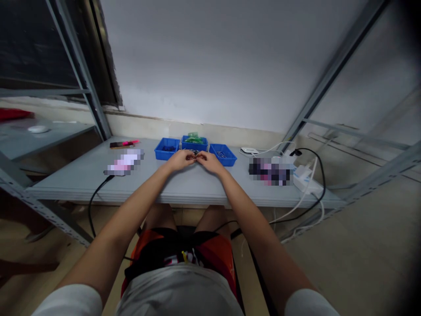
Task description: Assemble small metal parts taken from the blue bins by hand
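My left hand point(183, 159) and my right hand point(209, 162) meet fingertip to fingertip above the grey table point(194, 184). Both hands are closed in a pinch around something small and dark that I cannot make out. Just beyond them stand three blue trays. Dark blue pieces lie in the left tray point(158, 154), beside my left hand. The back tray point(194, 146) holds green pieces point(194, 138). In the right tray point(230, 162), next to my right hand, are small dark and light pieces point(221, 154).
A blurred phone-like object point(123, 163) with a black cable lies on the left, near a dark and pink item point(122, 144). On the right are another blurred object point(269, 171), a white power strip point(306, 182) and cables. Metal posts stand at both sides.
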Tool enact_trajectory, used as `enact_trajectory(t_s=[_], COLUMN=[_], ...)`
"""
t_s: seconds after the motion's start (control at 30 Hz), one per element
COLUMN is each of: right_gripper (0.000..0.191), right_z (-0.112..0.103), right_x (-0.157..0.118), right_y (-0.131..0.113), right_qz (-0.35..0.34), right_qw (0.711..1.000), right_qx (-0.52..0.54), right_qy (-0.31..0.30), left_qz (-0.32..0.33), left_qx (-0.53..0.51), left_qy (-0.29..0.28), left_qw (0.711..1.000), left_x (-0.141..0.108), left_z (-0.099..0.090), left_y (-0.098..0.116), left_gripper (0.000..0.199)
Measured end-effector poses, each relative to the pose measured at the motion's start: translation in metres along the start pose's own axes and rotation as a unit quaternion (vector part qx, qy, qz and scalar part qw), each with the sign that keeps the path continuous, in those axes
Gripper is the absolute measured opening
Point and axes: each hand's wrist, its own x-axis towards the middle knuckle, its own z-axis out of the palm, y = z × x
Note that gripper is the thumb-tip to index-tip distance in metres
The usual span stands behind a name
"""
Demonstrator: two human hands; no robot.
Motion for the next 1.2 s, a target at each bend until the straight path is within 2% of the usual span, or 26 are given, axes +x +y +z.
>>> enact_trajectory(t_s=[0.3, 0.5, 0.7, 0.9, 1.07, 1.2], right_gripper=[0.020, 0.017, 0.018, 0.020, 0.023, 0.028], right_z=[-0.001, 0.000, 0.001, 0.003, 0.001, -0.001], right_x=[0.001, 0.003, 0.000, -0.001, -0.001, 0.000], right_y=[0.000, 0.009, 0.006, 0.005, 0.002, -0.001], right_qz=[0.006, 0.009, 0.005, -0.013, -0.004, -0.002], right_qw=[0.999, 0.999, 1.000, 1.000, 1.000, 1.000], right_qx=[0.026, 0.032, 0.018, 0.010, 0.009, -0.001], right_qy=[0.026, 0.030, 0.011, -0.025, -0.002, 0.025], left_qz=[0.001, -0.012, -0.001, 0.001, -0.039, -0.039], left_qx=[0.000, 0.015, 0.011, -0.037, -0.066, -0.032], left_qy=[-0.018, 0.017, 0.067, 0.047, 0.077, 0.042], left_qw=[1.000, 1.000, 0.998, 0.998, 0.994, 0.998], left_x=[0.000, 0.001, 0.001, 0.000, -0.001, 0.000], left_z=[0.002, -0.001, -0.002, -0.002, -0.001, 0.000], left_y=[-0.001, -0.001, 0.001, 0.007, 0.008, 0.004], left_gripper=[0.018, 0.020, 0.026, 0.024, 0.021, 0.023])
